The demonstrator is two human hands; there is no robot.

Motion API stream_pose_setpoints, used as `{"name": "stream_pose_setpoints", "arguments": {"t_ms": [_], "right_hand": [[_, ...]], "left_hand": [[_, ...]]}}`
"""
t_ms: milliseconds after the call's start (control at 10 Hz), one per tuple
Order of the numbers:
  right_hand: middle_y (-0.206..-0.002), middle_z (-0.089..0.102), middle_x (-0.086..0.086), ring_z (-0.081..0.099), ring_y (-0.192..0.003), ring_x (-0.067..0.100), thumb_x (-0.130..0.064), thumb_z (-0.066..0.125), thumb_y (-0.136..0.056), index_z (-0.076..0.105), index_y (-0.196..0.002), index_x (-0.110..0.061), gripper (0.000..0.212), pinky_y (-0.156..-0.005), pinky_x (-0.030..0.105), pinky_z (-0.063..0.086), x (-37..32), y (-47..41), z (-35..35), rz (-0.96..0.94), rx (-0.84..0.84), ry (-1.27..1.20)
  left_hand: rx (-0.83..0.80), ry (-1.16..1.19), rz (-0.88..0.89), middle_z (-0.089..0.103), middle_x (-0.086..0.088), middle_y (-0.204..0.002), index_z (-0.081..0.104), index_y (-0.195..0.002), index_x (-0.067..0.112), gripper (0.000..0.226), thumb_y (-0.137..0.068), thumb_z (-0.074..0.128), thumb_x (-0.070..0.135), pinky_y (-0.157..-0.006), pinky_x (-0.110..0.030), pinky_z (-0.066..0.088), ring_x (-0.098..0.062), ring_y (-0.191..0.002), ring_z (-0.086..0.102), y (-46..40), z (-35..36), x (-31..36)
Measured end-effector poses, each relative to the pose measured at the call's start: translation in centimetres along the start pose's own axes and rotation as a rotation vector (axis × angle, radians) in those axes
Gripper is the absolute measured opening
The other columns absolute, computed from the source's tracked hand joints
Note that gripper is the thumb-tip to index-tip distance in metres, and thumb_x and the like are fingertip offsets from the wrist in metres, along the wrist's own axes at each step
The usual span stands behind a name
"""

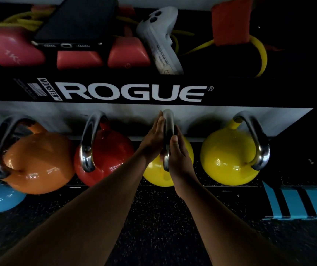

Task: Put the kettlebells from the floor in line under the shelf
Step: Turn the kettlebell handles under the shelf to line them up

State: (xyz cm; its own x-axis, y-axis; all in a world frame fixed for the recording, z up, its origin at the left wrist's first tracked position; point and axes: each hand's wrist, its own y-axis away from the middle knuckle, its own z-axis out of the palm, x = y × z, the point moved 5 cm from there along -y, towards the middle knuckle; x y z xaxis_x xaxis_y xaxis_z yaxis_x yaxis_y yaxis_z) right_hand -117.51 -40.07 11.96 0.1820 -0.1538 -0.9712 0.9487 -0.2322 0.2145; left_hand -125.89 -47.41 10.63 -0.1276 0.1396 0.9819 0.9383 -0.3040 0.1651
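So, left to right: orange kettlebell (38,162), red kettlebell (107,156), then the middle yellow kettlebell (157,173), all under the shelf (134,91). Left hand (153,139) lies flat on its handle (168,135); right hand (176,156) wraps it, probably squaring it up. Handle arch runs near-to-far. Far-right yellow kettlebell (228,156) sits done.

Looks like a gym, probably a weights corner. Black speckled rubber flooring (153,217), a black shelf (115,91) with ROGUE branding, colored kettlebells with steel handles lined up under it, and pink 1 kg dumbbells (10,48) plus yellow resistance bands (259,52) on top.
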Motion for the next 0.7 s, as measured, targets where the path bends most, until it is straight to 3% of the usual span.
{"name": "stream_pose_setpoints", "arguments": {"t_ms": [100,200,300,400,500,700], "right_hand": [[-0.127,0.062,0.003,0.064,-0.102,0.022,-0.042,0.030,-0.103,0.035,-0.143,-0.045,0.040,-0.079,0.036,0.052,0.1,-0.1,-0.1,-0.018,0.003,0.047],[-0.123,0.064,0.005,0.065,-0.099,0.024,-0.044,0.034,-0.101,0.040,-0.141,-0.036,0.042,-0.082,0.042,0.055,-1.1,-0.1,-0.3,-0.033,0.026,0.213],[-0.124,0.064,0.005,0.062,-0.107,0.026,-0.046,0.038,-0.099,0.045,-0.138,-0.033,0.042,-0.082,0.034,0.049,-2.8,-0.3,-1.1,-0.054,0.022,0.456],[-0.119,0.064,0.007,0.060,-0.107,0.026,-0.043,0.047,-0.095,0.054,-0.128,-0.027,0.037,-0.077,0.031,0.045,-5.9,-0.4,-3.2,-0.236,0.040,0.838],[-0.119,0.064,0.009,0.060,-0.108,0.029,-0.039,0.049,-0.093,0.058,-0.122,-0.024,0.034,-0.084,0.037,0.050,-8.0,-0.2,-4.4,-0.319,0.055,0.972],[-0.111,0.068,0.008,0.062,-0.105,0.032,-0.036,0.049,-0.090,0.065,-0.107,-0.025,0.025,-0.079,0.037,0.051,-12.6,3.8,-6.5,-0.481,0.010,1.126]], "left_hand": [[0.010,-0.016,0.006,0.025,0.001,-0.160,0.020,-0.154,0.029,0.052,-0.105,0.022,0.045,-0.104,-0.020,0.024,-0.012,-0.143,0.026,0.1,-0.1,0.3],[0.085,-0.232,0.106,0.047,-0.008,-0.147,0.038,-0.147,0.021,0.046,-0.106,0.027,0.038,-0.097,-0.021,0.031,-0.018,-0.133,0.044,0.5,-1.0,1.6],[0.146,-0.483,0.166,0.056,-0.011,-0.136,0.045,-0.140,0.018,0.042,-0.105,0.030,0.036,-0.090,-0.025,0.036,-0.024,-0.123,0.053,1.0,-1.7,2.8],[0.187,-0.750,0.202,0.051,-0.012,-0.137,0.041,-0.140,0.020,0.043,-0.102,0.036,0.038,-0.091,-0.038,0.046,-0.029,-0.118,0.054,2.0,-2.2,5.3],[0.152,-0.890,0.248,0.052,-0.011,-0.131,0.044,-0.137,0.020,0.041,-0.100,0.041,0.037,-0.087,-0.043,0.050,-0.028,-0.112,0.056,3.4,-1.8,7.1],[0.066,-1.139,0.368,0.066,-0.009,-0.108,0.064,-0.110,0.016,0.024,-0.096,0.049,0.029,-0.082,-0.040,0.052,-0.028,-0.095,0.063,8.6,0.6,11.5]]}}
